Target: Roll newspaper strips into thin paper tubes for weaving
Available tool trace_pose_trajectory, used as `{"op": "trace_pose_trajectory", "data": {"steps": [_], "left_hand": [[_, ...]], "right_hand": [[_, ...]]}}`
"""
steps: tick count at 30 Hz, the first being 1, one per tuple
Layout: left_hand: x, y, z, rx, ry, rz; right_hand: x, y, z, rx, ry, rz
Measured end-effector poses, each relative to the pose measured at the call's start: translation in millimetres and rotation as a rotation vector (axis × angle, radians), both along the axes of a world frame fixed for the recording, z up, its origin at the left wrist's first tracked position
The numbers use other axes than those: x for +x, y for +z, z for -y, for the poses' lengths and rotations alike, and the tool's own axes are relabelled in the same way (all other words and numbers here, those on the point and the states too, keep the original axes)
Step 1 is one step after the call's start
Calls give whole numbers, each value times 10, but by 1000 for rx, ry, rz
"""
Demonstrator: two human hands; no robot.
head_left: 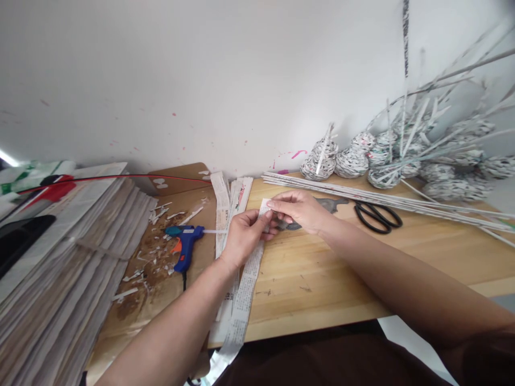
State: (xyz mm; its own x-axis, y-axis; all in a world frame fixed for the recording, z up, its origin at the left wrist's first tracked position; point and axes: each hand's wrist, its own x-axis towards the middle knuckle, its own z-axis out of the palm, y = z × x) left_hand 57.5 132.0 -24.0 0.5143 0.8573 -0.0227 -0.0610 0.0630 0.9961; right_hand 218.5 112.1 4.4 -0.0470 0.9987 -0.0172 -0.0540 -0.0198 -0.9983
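Note:
A long newspaper strip (246, 287) runs from my fingers down over the table's front edge. My left hand (248, 230) pinches it near its upper end, thumb on top. Just to the right, my right hand (295, 209) has thumb and fingers closed on the top end of the same strip. More newspaper strips (221, 206) lie flat on the table beneath and left of my left hand. Behind my right hand is a dark grey patterned piece (328, 204), partly covered by that hand.
Black-handled scissors (378, 217) and thin paper rods (346, 192) lie at right. Woven paper shapes (319, 161) stand by the wall. A blue glue gun (185, 249) rests among scraps on cardboard (201, 273), beside a tall newspaper stack (76, 268) at left.

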Motion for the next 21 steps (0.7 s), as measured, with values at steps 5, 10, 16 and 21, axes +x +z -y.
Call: {"op": "trace_pose_trajectory", "data": {"steps": [5, 10, 16, 21], "left_hand": [[8, -26, -8, -33, 1, 7], [-1, -30, -7, -32, -12, -11], [-3, -11, -4, -21, 11, -42], [-2, 6, -5, -28, 10, -41]], "right_hand": [[12, -8, -7, -14, -19, 34], [22, -18, -22, -39, -34, 44], [38, -33, -38, -56, -29, 67], [74, -53, -40, -5, 33, 68]]}}
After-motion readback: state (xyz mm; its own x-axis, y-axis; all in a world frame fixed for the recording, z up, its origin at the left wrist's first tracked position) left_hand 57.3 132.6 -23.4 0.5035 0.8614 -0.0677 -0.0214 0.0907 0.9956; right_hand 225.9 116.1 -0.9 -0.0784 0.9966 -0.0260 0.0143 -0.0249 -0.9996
